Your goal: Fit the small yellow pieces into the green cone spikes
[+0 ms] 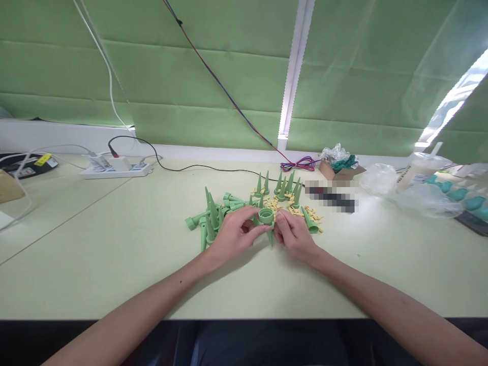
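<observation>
My left hand is closed around a green plastic spike, gripping it by its round, threaded collar. The collar's open end faces up and the pointed tip slants down toward the table. Right beside the collar, my right hand has its fingers pinched together; whatever they hold is hidden. Small yellow plastic pieces lie scattered just beyond my hands. To the left of my left hand is a pile of green spikes, some upright and some lying down. Past my right hand, another green spike rests on its side.
Several green spikes with yellow pieces attached stand behind the pile. Farther back are a small cardboard box, a white power strip and a thin black cable. Plastic bags and a cup stand at the right.
</observation>
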Motion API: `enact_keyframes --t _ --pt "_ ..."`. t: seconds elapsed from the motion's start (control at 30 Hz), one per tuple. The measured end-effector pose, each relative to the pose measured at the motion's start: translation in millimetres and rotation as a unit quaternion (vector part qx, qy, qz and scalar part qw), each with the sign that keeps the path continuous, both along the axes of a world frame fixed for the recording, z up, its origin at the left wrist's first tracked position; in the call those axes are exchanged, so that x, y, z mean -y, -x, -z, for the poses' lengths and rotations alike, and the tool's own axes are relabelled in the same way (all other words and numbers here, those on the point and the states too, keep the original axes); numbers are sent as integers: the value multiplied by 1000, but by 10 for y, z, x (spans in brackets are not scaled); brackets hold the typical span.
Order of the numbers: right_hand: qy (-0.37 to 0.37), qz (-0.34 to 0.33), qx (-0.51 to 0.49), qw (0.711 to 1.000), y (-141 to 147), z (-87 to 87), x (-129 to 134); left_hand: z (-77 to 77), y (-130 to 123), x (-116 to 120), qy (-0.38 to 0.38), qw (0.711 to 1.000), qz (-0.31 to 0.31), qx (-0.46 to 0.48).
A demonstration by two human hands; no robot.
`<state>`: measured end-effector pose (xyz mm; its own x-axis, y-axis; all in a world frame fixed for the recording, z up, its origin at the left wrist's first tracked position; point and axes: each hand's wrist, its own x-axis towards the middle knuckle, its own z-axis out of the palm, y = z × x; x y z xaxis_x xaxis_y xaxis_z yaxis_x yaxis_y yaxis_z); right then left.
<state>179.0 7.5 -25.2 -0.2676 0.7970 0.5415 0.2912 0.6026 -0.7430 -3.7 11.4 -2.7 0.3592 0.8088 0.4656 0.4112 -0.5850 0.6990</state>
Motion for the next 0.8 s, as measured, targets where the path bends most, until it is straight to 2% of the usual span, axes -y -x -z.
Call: enact_keyframes --t 0.17,0.37,0.67,0.8 --pt "-9 7 4 1000 10 -23 8 53 2 -12 -66 998 3 14" --pt "-12 12 1 1000 21 -33 10 86 3 -34 -121 992 -4 -22" --pt "-16 23 6 1000 21 -53 10 107 14 -51 -165 986 6 -33" --pt "-9 23 -9 1000 27 -53 23 108 0 -35 -153 988 -3 -38"
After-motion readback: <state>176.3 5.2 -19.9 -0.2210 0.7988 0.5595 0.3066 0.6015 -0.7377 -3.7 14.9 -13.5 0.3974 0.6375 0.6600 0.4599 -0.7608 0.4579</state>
